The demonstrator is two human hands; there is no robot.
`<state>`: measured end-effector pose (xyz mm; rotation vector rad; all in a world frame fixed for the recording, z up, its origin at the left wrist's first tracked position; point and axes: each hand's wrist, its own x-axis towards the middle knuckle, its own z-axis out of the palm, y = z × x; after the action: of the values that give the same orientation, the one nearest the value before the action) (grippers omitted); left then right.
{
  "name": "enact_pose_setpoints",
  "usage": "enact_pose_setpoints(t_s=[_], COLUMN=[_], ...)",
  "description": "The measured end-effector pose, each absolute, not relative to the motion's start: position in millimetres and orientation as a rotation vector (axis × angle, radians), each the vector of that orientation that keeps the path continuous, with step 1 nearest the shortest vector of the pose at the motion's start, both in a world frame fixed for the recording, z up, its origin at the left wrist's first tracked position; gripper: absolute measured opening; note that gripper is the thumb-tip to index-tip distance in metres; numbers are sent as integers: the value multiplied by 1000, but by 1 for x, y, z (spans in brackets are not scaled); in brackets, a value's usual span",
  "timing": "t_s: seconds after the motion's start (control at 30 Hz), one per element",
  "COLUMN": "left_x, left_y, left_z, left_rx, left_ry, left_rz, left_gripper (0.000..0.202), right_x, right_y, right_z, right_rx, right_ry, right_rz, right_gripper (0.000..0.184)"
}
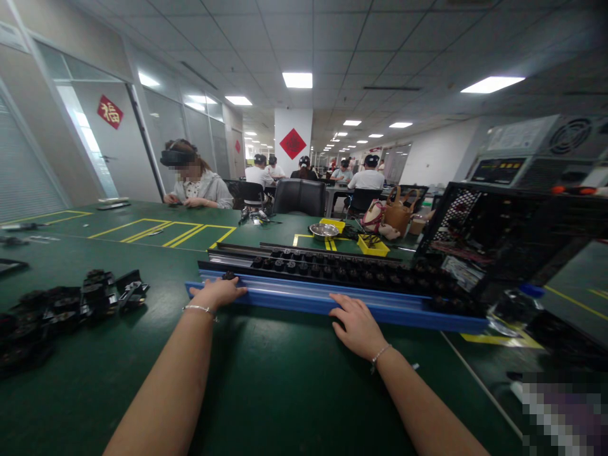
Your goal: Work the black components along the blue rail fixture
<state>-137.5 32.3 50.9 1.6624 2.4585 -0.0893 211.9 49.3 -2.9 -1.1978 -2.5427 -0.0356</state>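
A long blue channel rail [285,297] lies across the green table in front of me. My left hand [216,294] is at its left end, with the fingers closed around a small black part [230,275] that is partly hidden by them. Farther right, my right hand [357,324] rests its outstretched fingers on the near edge of the rail, holding nothing. More black round parts [441,304] sit in the rail's right end. Directly behind, dark rails [304,269] carry rows of similar black parts.
Black parts [61,304] are heaped on the left. An open computer case [456,234] and a blue-capped bottle [515,310] stand at the right. Beyond the rails are a metal bowl [323,230] and a yellow tray [373,246]. Across the table sits a person [197,183].
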Motion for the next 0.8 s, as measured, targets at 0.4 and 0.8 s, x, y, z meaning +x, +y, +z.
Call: enact_pose_setpoints(t_s=[0.4,0.8], left_x=[-139,-143], left_y=[33,30], left_z=[51,52], left_rx=[1499,1454], left_ry=[2467,2493], left_rz=[-116,-93], left_gripper=[69,70], right_x=[212,212], right_y=[50,51], right_z=[-3,-4], right_rx=[-1190,-1198], right_ry=[-2545,-2547], right_rz=[-37,-44], right_gripper=[22,23])
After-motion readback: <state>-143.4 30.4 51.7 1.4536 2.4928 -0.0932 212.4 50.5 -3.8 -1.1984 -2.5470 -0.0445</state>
